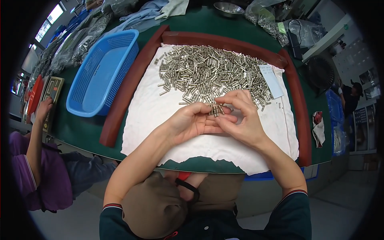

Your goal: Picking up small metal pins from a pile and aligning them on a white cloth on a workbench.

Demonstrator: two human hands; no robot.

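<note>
A few small metal pins point(216, 109) are pinched between the left hand point(191, 121) and the right hand point(241, 116) just below the big pile of pins point(212, 74), which is mostly left unsorted.

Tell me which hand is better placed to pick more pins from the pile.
Right hand: its fingers reach closest to the metal pins pile, while the left hand lies cupped, holding a small bundle of pins.
</note>
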